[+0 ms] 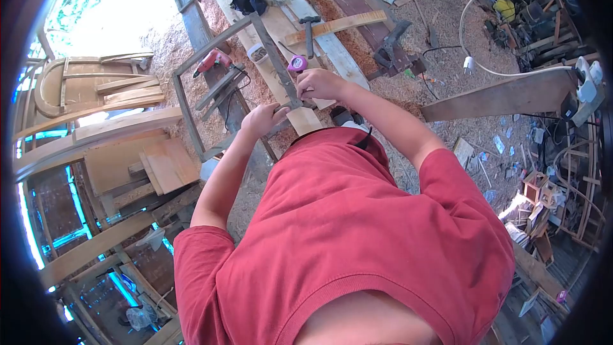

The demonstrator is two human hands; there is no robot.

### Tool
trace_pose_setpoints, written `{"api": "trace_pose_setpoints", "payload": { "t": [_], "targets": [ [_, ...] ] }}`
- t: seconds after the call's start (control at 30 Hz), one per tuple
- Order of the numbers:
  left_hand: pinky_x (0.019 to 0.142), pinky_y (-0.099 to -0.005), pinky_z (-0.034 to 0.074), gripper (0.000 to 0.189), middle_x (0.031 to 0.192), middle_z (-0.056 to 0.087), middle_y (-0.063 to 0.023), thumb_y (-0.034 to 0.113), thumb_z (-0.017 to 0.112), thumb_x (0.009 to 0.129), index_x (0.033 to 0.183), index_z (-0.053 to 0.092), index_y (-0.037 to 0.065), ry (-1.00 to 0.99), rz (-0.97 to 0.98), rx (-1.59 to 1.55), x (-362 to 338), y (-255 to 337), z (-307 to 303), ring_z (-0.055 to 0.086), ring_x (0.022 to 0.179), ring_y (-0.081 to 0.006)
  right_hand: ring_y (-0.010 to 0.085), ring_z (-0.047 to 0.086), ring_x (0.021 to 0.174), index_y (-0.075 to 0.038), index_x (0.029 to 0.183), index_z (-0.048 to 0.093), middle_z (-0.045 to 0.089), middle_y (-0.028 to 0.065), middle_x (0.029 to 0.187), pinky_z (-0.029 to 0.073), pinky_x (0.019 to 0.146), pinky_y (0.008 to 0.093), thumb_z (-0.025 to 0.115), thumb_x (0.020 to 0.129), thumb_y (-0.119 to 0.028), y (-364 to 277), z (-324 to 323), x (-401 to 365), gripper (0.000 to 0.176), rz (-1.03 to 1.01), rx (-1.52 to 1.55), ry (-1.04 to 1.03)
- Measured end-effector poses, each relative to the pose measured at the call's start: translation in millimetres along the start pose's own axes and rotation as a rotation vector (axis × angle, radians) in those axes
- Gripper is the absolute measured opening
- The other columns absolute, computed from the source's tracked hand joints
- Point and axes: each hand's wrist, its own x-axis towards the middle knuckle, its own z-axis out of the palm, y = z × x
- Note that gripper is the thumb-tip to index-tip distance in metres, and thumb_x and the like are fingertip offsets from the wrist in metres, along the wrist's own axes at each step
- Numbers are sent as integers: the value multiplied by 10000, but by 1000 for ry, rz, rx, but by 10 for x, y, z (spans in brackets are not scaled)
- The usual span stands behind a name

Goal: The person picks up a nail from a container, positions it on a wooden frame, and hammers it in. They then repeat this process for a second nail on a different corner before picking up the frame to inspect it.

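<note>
A grey rectangular wooden frame (186, 113) rests over the bench boards, one of its corners right in front of my body. At that corner my left hand (262, 121) has its fingers curled and its thumb towards the frame's edge; what lies under the fingers is hidden. My right hand (319, 84) is closed in a pinch over the same corner, and I cannot make out what is in its fingertips. Just beyond its knuckles sits a round purple tape measure (297, 63), perhaps touching them. A pale wood piece (304, 121) lies below the hands.
A red power drill (212, 62) lies inside the frame. Ahead are a hammer (310, 29), a crosswise plank (345, 25), a black bag (248, 1) and a dark clamp-like tool (391, 45). A white plug (468, 64) hangs at right. Stacked wood (169, 165) stands left.
</note>
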Motion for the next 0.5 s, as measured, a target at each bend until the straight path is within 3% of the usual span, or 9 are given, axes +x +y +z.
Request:
{"api": "trace_pose_setpoints", "payload": {
  "t": [0.1,0.2,0.3,0.5],
  "targets": [
    [849,-527,562,515,983,744,-269,515,568,1083,1269,739,67,6,58,4,-6,46,-36,724,978,-453,261,715,945,-114,877,817,740,42,911,568,871,408,821,819,-108,71,-22,36,58,-33,8,-53],
    [868,-518,559,494,1040,745,-266,501,573,1083,1277,739,78,-62,8,3,11,94,-83,719,1021,-448,259,715,950,-110,872,817,745,41,908,567,870,403,817,818,-107,117,-48,64,54,-44,63,-84],
    [896,-515,553,483,1069,747,-267,485,570,1087,1275,741,74,-7,34,-31,17,50,-22,711,1053,-454,244,732,915,-106,899,829,759,43,910,571,831,393,807,820,-102,161,-34,84,82,-58,111,-95],
    [894,-526,565,506,1033,763,-252,516,550,1087,1322,725,103,-10,48,-25,84,-49,47,732,1027,-448,211,740,843,-67,942,813,769,60,907,576,786,356,789,842,-51,136,-84,56,104,-1,267,-129]
  ]
}}
